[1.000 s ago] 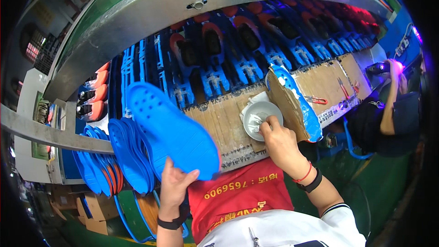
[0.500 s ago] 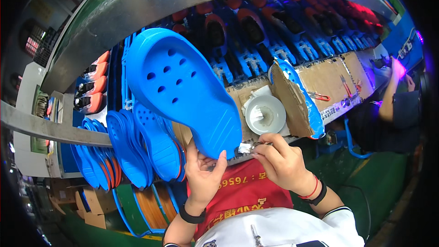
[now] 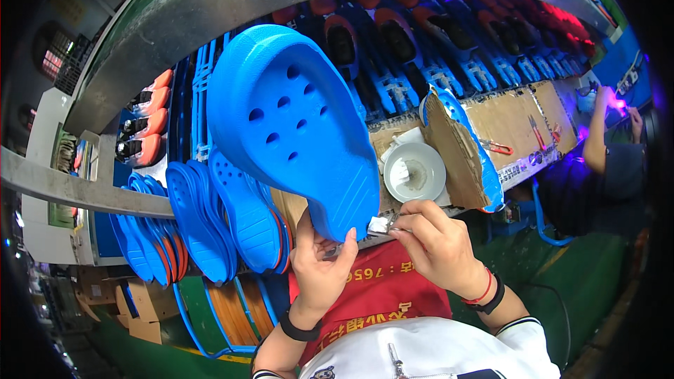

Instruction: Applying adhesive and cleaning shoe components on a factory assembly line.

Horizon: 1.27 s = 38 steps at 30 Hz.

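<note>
A large blue shoe sole point(image 3: 309, 158), with several round holes in its wide end, stands tilted up before me. My left hand point(image 3: 319, 270) grips its narrow lower end, thumb on the near edge and the other fingers behind it. Close by on the right, a small white wad point(image 3: 378, 224) shows at the tip of a thin metal holder pinched in my right hand point(image 3: 442, 249). The wad is beside the sole's lower right edge; I cannot tell whether they touch. Just beyond that hand sits a white bowl point(image 3: 437, 168), whitish residue at its bottom.
Stacked blue soles point(image 3: 249, 224) stand at the left. A cardboard flap point(image 3: 453, 147) rises right of the bowl; red-handled pliers point(image 3: 497, 147) lie on cardboard beyond. Shoes point(image 3: 340, 42) on blue racks line the back under a metal beam point(image 3: 210, 17). Another person's arm point(image 3: 598, 133) is far right.
The sole leans slightly more upright, its wide end higher and a little further right in view. The wad stays near its lower edge. Both hands keep their grips; the whole view shifts slightly.
</note>
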### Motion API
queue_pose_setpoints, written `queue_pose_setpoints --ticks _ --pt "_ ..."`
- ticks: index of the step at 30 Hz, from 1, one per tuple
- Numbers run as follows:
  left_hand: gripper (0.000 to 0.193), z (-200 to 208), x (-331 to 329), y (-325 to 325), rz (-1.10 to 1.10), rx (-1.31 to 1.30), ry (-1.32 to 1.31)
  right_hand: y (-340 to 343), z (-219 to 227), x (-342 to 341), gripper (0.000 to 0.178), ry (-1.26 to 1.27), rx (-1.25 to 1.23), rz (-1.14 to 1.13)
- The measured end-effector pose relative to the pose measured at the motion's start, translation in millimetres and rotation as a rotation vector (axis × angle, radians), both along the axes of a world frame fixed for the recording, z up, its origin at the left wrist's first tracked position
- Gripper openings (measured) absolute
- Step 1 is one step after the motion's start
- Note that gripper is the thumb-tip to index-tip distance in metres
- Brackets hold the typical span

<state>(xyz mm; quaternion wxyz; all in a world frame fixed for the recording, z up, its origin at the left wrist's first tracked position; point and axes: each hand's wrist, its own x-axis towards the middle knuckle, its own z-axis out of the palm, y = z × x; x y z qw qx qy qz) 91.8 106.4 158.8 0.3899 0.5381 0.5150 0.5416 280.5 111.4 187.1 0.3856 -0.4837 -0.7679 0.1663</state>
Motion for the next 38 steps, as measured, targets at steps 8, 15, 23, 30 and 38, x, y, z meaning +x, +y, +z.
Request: queue_pose_setpoints --ticks 8,15,23,30,38 --pt "0.064 -1.2 0.5 -0.9 -0.003 0.005 0.007 -0.2 0.9 4.2 0.014 -0.068 0.018 -0.064" --pt "0.064 -1.2 1.0 -1.6 -0.001 0.023 0.027 -1.3 5.9 5.5 0.013 -0.054 0.048 -0.093" --pt "0.064 -1.7 7.2 -2.7 0.011 0.001 0.003 -7.2 8.3 6.5 0.012 -0.003 -0.013 -0.047" --pt "0.067 40.8 49.4 29.2 -0.292 -0.045 -0.089 -20.7 33.7 56.0 0.014 0.323 0.270 -0.262" --pt "0.052 158.2 189.8 134.5 -0.904 0.040 -0.257 -86.2 55.7 132.0 0.020 0.702 0.601 -0.688"
